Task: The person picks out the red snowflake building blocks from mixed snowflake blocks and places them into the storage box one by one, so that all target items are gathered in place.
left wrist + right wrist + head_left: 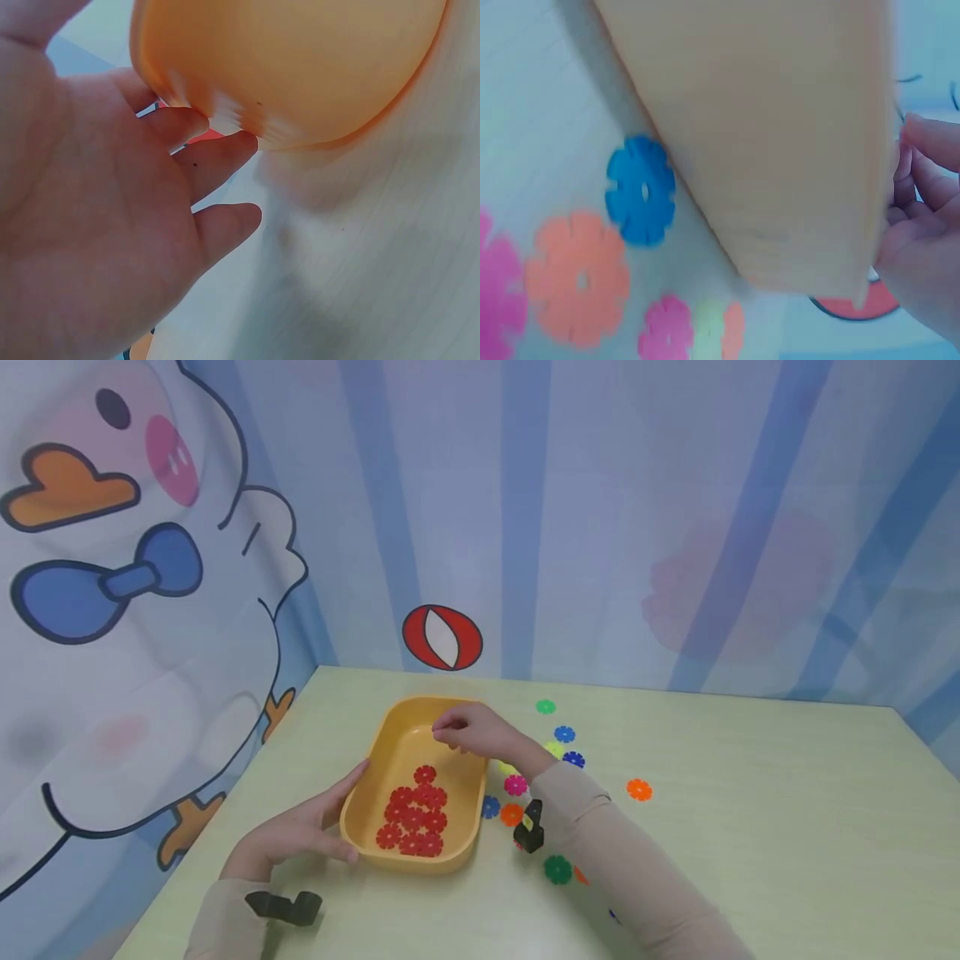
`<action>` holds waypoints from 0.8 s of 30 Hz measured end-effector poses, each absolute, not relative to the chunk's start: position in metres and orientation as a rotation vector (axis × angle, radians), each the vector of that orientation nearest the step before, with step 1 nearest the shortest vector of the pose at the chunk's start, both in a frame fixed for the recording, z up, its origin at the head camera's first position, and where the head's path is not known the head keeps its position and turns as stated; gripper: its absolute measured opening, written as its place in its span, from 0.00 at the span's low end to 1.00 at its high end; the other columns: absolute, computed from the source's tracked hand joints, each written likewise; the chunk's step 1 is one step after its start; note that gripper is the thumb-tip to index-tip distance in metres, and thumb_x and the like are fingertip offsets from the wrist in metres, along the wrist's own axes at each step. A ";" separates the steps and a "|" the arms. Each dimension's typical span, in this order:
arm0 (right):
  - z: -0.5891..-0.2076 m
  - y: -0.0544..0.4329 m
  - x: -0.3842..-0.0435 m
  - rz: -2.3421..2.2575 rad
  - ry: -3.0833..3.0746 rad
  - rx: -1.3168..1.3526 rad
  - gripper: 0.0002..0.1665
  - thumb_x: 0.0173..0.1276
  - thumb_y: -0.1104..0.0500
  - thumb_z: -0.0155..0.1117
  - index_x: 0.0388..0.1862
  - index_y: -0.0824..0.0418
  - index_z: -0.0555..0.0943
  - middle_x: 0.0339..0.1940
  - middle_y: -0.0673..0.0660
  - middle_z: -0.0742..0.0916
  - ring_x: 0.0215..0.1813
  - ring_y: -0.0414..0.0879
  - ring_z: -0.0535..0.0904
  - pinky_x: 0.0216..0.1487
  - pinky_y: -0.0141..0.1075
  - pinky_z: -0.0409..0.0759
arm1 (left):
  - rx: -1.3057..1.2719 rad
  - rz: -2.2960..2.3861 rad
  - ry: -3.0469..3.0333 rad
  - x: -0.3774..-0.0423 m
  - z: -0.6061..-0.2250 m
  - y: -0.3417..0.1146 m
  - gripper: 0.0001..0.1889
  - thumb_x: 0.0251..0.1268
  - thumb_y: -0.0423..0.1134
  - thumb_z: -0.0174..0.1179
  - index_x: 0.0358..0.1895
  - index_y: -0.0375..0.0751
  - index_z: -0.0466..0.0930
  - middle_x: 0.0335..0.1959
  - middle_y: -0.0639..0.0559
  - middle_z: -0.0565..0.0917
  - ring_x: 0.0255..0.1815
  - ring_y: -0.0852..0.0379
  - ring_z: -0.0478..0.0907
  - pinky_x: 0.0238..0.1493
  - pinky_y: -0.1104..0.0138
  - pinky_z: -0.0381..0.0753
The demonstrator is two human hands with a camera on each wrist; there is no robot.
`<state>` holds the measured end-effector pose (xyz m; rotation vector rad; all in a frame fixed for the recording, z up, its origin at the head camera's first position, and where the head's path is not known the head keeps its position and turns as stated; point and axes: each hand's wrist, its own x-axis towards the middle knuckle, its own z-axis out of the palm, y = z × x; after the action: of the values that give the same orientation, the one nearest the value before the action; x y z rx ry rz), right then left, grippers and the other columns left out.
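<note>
A yellow-orange plastic tray [372, 760] stands on the table, with several red flower-shaped plastic discs [412, 817] gathered in its near half. Against the tray's left side and near corner rests my left hand [300, 831], fingers spread and thumb apart. The left wrist view shows fingertips [244, 144] touching the outer wall. Above the far right part of the tray is my right hand [483, 732], its fingers curled and thumb close to the index finger. No disc shows between them; the tray wall hides part of this hand in the right wrist view.
Discs of other colours lie right of the tray: a blue one [490, 807], a pink one [516, 785], a dark green one [557, 869] and an orange one [639, 789] farther right. My right forearm crosses above some. A printed curtain [600, 527] hangs behind the table [750, 793].
</note>
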<state>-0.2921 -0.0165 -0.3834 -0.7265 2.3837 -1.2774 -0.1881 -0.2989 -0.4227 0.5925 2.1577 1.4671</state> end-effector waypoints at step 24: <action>-0.366 0.153 -0.248 -1.277 2.615 -0.653 0.16 0.72 0.54 0.59 0.51 0.64 0.79 0.39 0.55 0.84 0.39 0.49 0.76 0.43 0.40 0.81 | 0.574 1.466 2.183 -0.188 -0.423 -0.304 0.61 0.52 0.40 0.72 0.78 0.46 0.30 0.79 0.43 0.30 0.77 0.36 0.27 0.71 0.38 0.39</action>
<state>-0.2477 0.1534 -0.3660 -0.6533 2.6147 -1.2774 -0.1876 -0.3037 -0.4226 0.5735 2.1826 1.4658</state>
